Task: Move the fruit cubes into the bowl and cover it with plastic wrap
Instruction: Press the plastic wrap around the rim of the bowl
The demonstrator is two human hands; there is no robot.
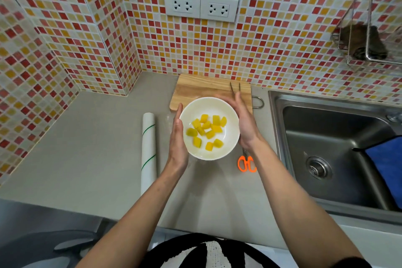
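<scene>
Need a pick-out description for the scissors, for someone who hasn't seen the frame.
Start at the steel sink on the right, then move left onto the grey counter. The scissors lie there, just right of the white bowl, under the right forearm. Their bright orange handles are the only orange item on the counter.

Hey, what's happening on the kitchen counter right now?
A person has both hands flat against the sides of a white bowl, left hand and right hand. The yellow fruit cubes are already inside it. The plastic wrap roll lies on the counter left of the bowl, and whether film already covers the bowl is hard to tell.
</scene>
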